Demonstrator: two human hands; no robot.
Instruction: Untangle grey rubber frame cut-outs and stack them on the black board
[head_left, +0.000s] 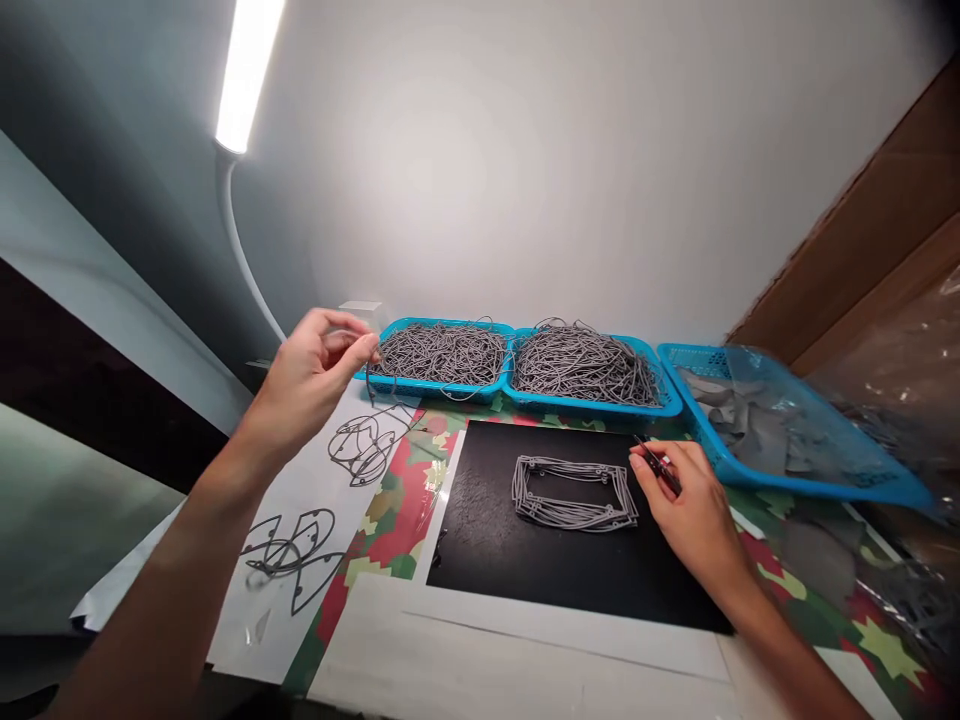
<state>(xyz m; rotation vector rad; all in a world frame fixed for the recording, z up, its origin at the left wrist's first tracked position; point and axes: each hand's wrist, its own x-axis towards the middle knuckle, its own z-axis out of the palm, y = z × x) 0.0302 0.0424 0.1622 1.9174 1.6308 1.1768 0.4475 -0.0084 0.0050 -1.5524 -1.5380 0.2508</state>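
Note:
My left hand (322, 350) is raised by the left basket, thumb and fingers pinched on a thin grey gasket whose thin strand hangs below the fingertips. My right hand (686, 490) is closed around black tweezers (661, 468), their tips pointing up and left over the black mat (480, 540). Left of that hand lies a stack of grey rectangular gaskets (576, 520), with small tabs at the corners. Loose, tangled gaskets (367, 450) lie below my left hand, and more of them (292, 560) sit nearer, beside my left forearm.
Two blue baskets (450, 392) (600, 408) along the wall are heaped with thin grey gaskets. A third blue basket (810, 480) holds flat grey pieces. A lit lamp (251, 75) stands at the left. Cardboard (862, 220) and clear plastic bags (900, 370) are at the right.

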